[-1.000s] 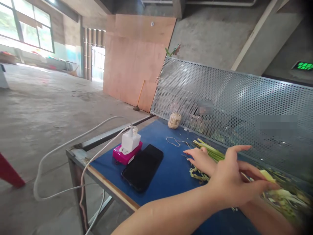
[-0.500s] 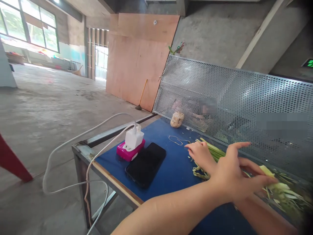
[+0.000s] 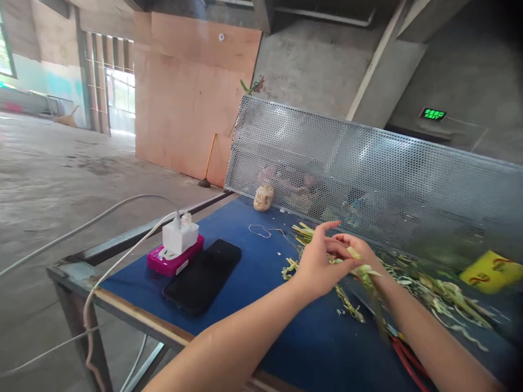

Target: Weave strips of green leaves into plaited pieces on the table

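Note:
My left hand (image 3: 321,267) is raised over the blue tabletop, thumb and fingers pinched on a pale green vegetable stalk (image 3: 365,270) with loose, leafy ends. Just behind it is my right hand (image 3: 363,253), its fingers curved toward the left one. The left hand partly covers those fingertips, so whether they grip anything is unclear. Beyond the hands lies a bunch of green stalks (image 3: 302,233). Withered trimmings (image 3: 291,268) are scattered close to my left wrist. More peelings and stalks (image 3: 441,291) are heaped to the right of my right forearm.
A black phone (image 3: 204,277) lies beside a pink power strip (image 3: 175,261) with a white charger (image 3: 180,237) and trailing cables. A perforated metal panel (image 3: 327,141) borders the table's far side. Red handles (image 3: 408,362) show under my right forearm; a yellow packet (image 3: 492,271) lies right.
The view has turned right, bringing the yellow packet and red handles into sight. My right hand has moved from the stalk bunch back to my left hand, which still pinches the stalk.

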Available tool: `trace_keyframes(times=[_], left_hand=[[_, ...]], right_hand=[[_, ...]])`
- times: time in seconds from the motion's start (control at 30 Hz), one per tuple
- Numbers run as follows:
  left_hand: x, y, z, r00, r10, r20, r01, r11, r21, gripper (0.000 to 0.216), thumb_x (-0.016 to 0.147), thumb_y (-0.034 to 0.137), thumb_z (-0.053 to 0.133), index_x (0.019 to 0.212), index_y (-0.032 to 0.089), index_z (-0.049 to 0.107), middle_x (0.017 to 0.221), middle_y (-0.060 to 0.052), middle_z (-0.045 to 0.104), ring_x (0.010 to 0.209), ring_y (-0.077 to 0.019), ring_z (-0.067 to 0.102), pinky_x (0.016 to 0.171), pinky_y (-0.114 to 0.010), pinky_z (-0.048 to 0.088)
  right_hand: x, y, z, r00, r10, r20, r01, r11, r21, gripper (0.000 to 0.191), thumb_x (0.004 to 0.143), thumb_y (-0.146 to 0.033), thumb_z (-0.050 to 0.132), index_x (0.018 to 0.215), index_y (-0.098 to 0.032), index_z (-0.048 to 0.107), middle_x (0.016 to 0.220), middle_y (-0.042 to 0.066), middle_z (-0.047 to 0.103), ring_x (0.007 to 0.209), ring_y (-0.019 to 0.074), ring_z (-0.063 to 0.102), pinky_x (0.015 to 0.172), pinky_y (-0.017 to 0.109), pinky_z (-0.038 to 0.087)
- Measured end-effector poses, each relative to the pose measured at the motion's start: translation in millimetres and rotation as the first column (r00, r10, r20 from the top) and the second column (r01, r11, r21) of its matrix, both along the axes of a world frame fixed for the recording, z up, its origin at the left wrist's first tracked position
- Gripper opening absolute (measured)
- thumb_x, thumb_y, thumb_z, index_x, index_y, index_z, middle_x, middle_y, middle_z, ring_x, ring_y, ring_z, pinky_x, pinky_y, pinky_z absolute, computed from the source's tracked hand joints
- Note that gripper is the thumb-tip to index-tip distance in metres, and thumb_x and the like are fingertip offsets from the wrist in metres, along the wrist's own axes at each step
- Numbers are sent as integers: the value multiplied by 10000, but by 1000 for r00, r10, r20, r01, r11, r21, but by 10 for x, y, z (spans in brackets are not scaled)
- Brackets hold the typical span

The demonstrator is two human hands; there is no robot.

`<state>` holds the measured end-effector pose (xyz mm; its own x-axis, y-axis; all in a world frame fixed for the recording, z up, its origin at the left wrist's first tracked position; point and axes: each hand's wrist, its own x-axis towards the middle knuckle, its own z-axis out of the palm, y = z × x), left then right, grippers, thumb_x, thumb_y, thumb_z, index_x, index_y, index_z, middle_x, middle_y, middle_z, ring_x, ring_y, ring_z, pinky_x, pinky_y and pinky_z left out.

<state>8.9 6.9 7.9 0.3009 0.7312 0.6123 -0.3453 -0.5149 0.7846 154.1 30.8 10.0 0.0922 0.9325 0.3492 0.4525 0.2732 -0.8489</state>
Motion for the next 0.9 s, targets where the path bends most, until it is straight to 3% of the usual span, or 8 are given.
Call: trace_keyframes(times=[0.07, 0.2, 0.37, 0.5, 0.6, 0.73, 0.9], left_hand=[[-10, 10, -3, 999, 33, -24, -32, 999, 44, 625, 628, 186, 686, 1172, 152, 380, 649, 8, 616, 949, -181, 560, 903, -345, 373], [0, 32, -42, 999, 20, -48, -20, 1000, -2, 650, 655, 208, 675, 1197, 153, 319, 636, 21, 608, 965, -173, 568, 923, -349, 365], [51, 83, -104, 998, -27, -53, 22, 995, -100, 703, 654, 204, 674, 1229, 173, 271, 661, 29, 606, 690, -132, 605, 740, -303, 457], [78, 115, -130, 998, -43, -39, 37, 988, -151, 723, 633, 204, 688, 1227, 176, 277, 631, 39, 593, 610, -108, 579, 630, -243, 446], [86, 103, -123, 997, -59, -46, 51, 985, -164, 719, 634, 191, 684, 1225, 161, 275, 631, 37, 590, 588, -91, 556, 599, -221, 431], [106, 65, -108, 993, -95, -64, 81, 979, -186, 721, 634, 180, 681, 1226, 147, 270, 624, 33, 592, 570, -87, 547, 582, -214, 427], [125, 71, -117, 996, -32, -87, 19, 988, -153, 786, 640, 173, 678, 1273, 159, 213, 625, 36, 594, 584, -101, 570, 614, -234, 447]], right_hand=[[67, -100, 15, 996, 4, -87, -4, 1000, -5, 239, 576, -376, 627, 695, -180, 561, 597, 12, 600, 528, 150, 542, 526, 289, 435], [89, -308, 31, 986, -27, -163, 33, 999, 34, 232, 607, -367, 637, 735, -185, 574, 657, 13, 607, 605, 150, 566, 585, 280, 452], [37, -470, 30, 975, -34, -220, 58, 992, 108, 224, 619, -368, 635, 729, -189, 557, 679, 14, 614, 641, 156, 594, 636, 295, 480], [19, -527, -12, 979, 2, -205, 26, 991, 134, 227, 647, -368, 619, 775, -183, 593, 747, 38, 638, 729, 177, 614, 685, 307, 494], [29, -558, -43, 986, 38, -163, -16, 990, 137, 199, 693, -347, 589, 813, -190, 613, 829, 49, 653, 798, 185, 619, 715, 309, 496], [81, -573, -70, 988, 73, -138, -54, 989, 137, 134, 694, -321, 603, 746, -197, 606, 749, 28, 652, 725, 172, 624, 684, 306, 507], [130, -563, -100, 968, 47, -248, -22, 995, 102, 118, 687, -298, 608, 721, -190, 574, 689, 12, 629, 648, 148, 613, 621, 297, 527]])
